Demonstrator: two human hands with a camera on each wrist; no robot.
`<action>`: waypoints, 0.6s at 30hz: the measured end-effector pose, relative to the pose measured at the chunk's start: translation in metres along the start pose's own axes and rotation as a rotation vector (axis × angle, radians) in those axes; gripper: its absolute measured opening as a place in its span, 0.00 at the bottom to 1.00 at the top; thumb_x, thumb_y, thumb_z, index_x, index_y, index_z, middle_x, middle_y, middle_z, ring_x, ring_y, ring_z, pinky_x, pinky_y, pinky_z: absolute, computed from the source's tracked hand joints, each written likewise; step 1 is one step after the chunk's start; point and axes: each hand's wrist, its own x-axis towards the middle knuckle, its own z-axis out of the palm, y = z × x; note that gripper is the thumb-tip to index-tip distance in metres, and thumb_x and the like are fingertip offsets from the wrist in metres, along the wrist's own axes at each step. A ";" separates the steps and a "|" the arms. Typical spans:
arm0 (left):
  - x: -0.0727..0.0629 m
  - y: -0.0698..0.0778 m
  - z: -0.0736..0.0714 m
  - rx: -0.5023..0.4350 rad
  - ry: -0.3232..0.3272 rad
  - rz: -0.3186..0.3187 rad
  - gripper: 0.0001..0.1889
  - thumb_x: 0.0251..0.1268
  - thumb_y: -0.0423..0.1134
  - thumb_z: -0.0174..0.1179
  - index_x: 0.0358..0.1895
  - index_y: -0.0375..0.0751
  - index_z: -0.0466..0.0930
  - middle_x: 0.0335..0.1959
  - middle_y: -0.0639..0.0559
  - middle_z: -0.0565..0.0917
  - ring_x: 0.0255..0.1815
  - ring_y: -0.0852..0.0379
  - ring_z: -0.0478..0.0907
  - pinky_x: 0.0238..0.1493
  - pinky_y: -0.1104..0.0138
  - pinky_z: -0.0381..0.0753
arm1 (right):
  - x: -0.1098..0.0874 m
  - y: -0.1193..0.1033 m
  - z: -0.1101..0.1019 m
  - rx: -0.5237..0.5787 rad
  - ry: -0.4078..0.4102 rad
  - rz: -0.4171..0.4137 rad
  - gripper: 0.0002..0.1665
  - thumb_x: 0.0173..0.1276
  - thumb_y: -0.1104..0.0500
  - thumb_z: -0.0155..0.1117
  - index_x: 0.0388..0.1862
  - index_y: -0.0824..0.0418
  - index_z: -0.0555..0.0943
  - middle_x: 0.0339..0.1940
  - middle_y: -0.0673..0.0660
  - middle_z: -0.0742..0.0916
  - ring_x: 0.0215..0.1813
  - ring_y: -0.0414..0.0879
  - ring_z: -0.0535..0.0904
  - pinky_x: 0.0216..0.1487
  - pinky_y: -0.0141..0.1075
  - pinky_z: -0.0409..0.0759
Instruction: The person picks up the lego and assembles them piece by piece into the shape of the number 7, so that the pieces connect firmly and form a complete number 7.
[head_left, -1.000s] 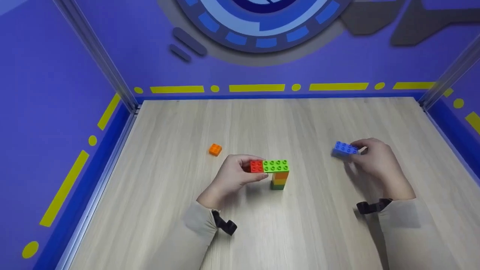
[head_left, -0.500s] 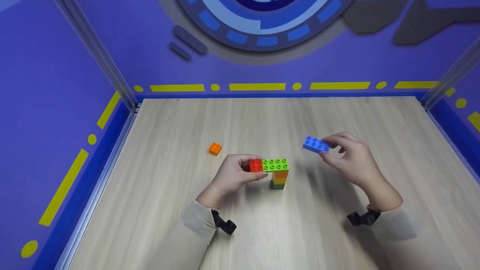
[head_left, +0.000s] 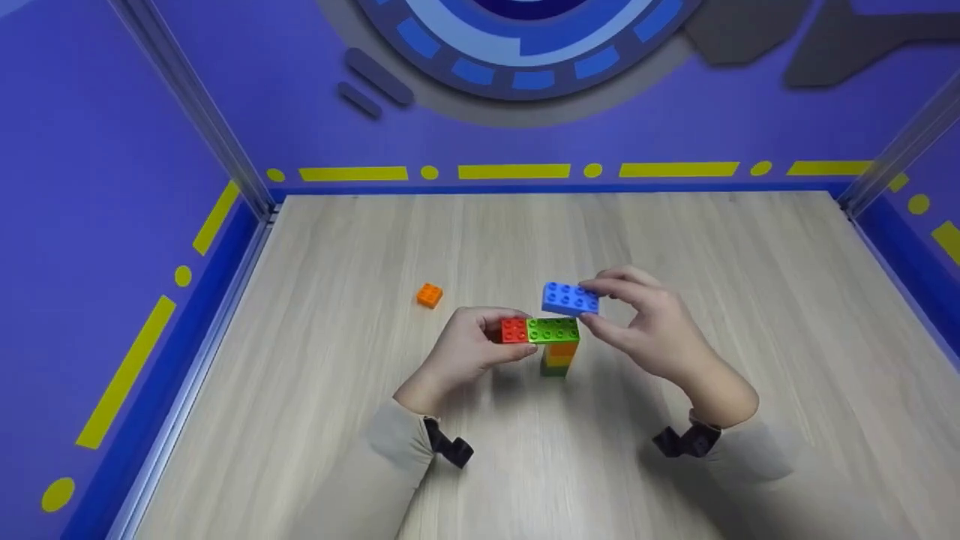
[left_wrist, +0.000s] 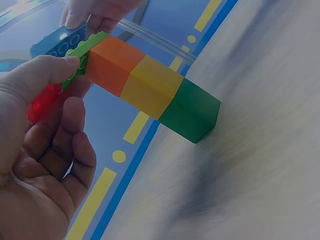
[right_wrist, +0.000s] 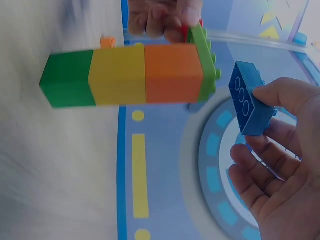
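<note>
A brick tower stands on the table, with a green brick [left_wrist: 192, 110] at the bottom, then a yellow brick [left_wrist: 152, 87] and an orange brick [left_wrist: 117, 62]. Across its top lies a flat light green brick [head_left: 553, 330], sticking out to the left. At that overhanging end my left hand [head_left: 472, 341] pinches a red brick [head_left: 514, 330], its thumb reaching onto the light green one. My right hand [head_left: 656, 322] pinches a blue brick [head_left: 570, 298] by its right end. The right wrist view shows the blue brick's hollow underside facing the light green studs, with a gap between.
A small orange brick [head_left: 430, 295] lies on the wooden table [head_left: 337, 247], behind and left of the tower. Blue-purple panels [head_left: 480, 142] with yellow markings enclose the table at the back and sides.
My right hand has lifted the blue brick and carried it left, from the table's right side to above the tower. The left hand has stayed at the red brick.
</note>
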 end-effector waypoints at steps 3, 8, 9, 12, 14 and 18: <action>0.000 0.000 0.000 0.014 -0.008 0.017 0.22 0.66 0.38 0.83 0.63 0.43 0.93 0.51 0.47 0.95 0.46 0.58 0.87 0.48 0.71 0.87 | 0.001 -0.005 0.005 0.011 -0.025 -0.009 0.22 0.71 0.63 0.84 0.63 0.58 0.93 0.59 0.53 0.92 0.62 0.51 0.90 0.67 0.28 0.85; -0.001 -0.001 0.000 0.013 -0.023 0.044 0.22 0.68 0.38 0.83 0.64 0.44 0.93 0.53 0.47 0.96 0.47 0.58 0.88 0.50 0.70 0.88 | 0.000 -0.009 0.014 0.026 -0.065 -0.034 0.22 0.73 0.61 0.83 0.65 0.56 0.92 0.61 0.52 0.92 0.64 0.52 0.90 0.69 0.49 0.90; -0.001 -0.001 0.000 0.012 -0.025 0.046 0.23 0.68 0.38 0.83 0.65 0.44 0.93 0.54 0.47 0.96 0.47 0.57 0.88 0.51 0.70 0.88 | 0.000 -0.010 0.016 0.029 -0.071 -0.043 0.22 0.73 0.61 0.83 0.65 0.57 0.92 0.61 0.52 0.92 0.64 0.52 0.90 0.69 0.51 0.90; -0.001 -0.001 0.000 0.012 -0.028 0.050 0.23 0.68 0.39 0.83 0.65 0.45 0.93 0.54 0.47 0.96 0.47 0.56 0.88 0.52 0.69 0.89 | 0.000 -0.011 0.021 0.031 -0.080 -0.071 0.22 0.73 0.60 0.83 0.65 0.57 0.93 0.61 0.52 0.92 0.64 0.51 0.90 0.70 0.50 0.90; -0.001 -0.001 -0.001 0.021 -0.030 0.053 0.23 0.68 0.39 0.83 0.65 0.46 0.93 0.54 0.48 0.96 0.47 0.56 0.88 0.51 0.69 0.89 | 0.001 -0.011 0.024 0.022 -0.082 -0.086 0.22 0.73 0.60 0.84 0.65 0.57 0.93 0.60 0.53 0.92 0.63 0.51 0.90 0.69 0.49 0.90; -0.001 -0.001 -0.001 0.030 -0.031 0.065 0.22 0.68 0.40 0.83 0.65 0.45 0.93 0.52 0.48 0.96 0.43 0.57 0.86 0.46 0.71 0.86 | 0.001 -0.010 0.028 0.006 -0.090 -0.108 0.24 0.72 0.60 0.85 0.65 0.58 0.92 0.60 0.54 0.92 0.62 0.49 0.90 0.68 0.44 0.90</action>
